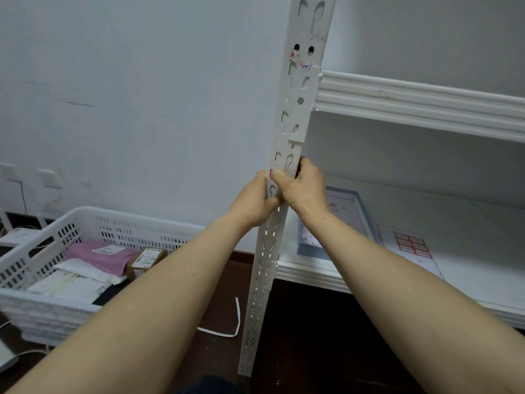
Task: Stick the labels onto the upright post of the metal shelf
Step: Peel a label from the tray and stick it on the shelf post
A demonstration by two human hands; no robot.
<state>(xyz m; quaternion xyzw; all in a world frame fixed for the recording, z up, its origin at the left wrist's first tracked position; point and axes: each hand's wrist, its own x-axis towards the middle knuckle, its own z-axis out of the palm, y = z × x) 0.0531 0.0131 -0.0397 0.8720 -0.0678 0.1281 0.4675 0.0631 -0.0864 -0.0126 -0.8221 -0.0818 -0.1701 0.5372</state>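
The white slotted upright post (295, 109) of the metal shelf runs from top centre down to the floor. Both hands meet on it at mid height. My left hand (255, 200) wraps the post's left edge from behind. My right hand (304, 184) presses a red-bordered white label (270, 173) onto the post's front, its thumb lying over the label; only the label's red left edge shows. Higher up the post, an older label remnant (298, 62) with red and blue marks sticks below two round holes. A sheet of red-bordered labels (412, 244) lies on the lower shelf at the right.
A white slotted basket (85, 226) with parcels and mailers stands on the dark floor at left. A curled white paper strip (235, 322) lies on the floor beside the post. A blue-edged box (349, 211) sits on the lower shelf. An upper shelf beam (426, 103) crosses at right.
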